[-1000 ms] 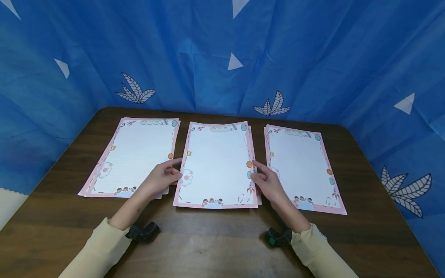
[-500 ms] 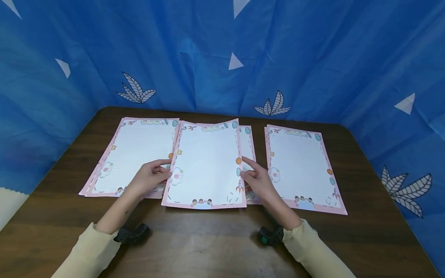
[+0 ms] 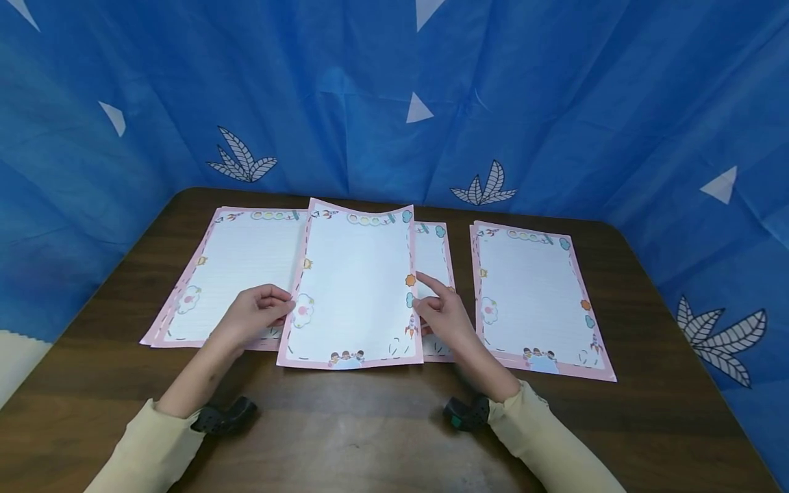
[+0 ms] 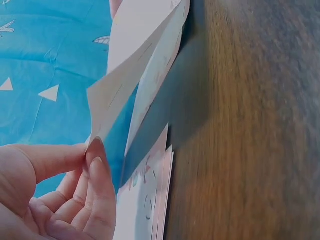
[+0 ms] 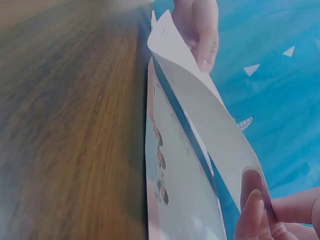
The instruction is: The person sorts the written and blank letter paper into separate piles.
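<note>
A white sheet of paper [image 3: 354,281] with a pink cartoon border hangs between my two hands, bowed in its middle. My left hand [image 3: 253,316] pinches its left edge between thumb and fingers. On the opposite edge, my right hand [image 3: 448,318] pinches it the same way. Both wrist views show the raised sheet [image 4: 114,95] apart from the papers beneath, with its plain underside showing. Below it, it partly covers the middle papers [image 3: 436,257] and overlaps the right side of the left stack of paper [image 3: 237,274], which has a lined top sheet.
A third stack of matching paper [image 3: 533,294] lies at the right on the dark wooden table [image 3: 351,424]. A blue curtain [image 3: 370,103] with white triangles and leaf prints hangs behind and around the table. Black bands with modules [image 3: 224,416] sit at the wrists.
Both hands have carried the sheet leftward and its far edge has risen. It now overlaps the left stack, and more of the middle papers shows at the right.
</note>
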A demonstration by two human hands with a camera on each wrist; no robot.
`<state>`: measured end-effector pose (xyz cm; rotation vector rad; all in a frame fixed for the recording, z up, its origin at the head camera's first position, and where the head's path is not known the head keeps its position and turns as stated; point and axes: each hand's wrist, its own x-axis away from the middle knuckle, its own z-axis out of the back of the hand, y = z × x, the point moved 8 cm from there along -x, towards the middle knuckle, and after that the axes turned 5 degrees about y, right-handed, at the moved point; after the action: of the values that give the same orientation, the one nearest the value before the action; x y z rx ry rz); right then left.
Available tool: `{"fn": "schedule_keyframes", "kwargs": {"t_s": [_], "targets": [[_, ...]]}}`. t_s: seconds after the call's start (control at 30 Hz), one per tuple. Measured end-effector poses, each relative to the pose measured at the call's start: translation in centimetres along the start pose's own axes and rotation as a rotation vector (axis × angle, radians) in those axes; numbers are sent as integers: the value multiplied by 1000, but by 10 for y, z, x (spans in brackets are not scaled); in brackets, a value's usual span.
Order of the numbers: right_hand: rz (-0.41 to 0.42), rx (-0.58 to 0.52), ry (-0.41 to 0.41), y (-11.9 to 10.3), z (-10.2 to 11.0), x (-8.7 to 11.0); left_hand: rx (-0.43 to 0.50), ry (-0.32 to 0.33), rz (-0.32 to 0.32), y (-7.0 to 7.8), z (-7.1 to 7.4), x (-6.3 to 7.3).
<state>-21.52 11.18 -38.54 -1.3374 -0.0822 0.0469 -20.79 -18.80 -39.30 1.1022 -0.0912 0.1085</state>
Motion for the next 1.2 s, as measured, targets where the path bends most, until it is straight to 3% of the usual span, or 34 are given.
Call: {"fn": "schedule_keyframes", "kwargs": {"t_s": [0.33,0.77,1.0,1.2], "targets": [[-12,66,36,-5,-11,-3,25,34,18,-6,14,3],[-29,3,58,-3,-22,-9,34,89,-7,-13,37,9],[-92,-50,34,-5,-41,-12,20,122,47,-23,59,9],[-83,-83,-14,-15,-72,-18,-22,169,111,-36,87,12]]}}
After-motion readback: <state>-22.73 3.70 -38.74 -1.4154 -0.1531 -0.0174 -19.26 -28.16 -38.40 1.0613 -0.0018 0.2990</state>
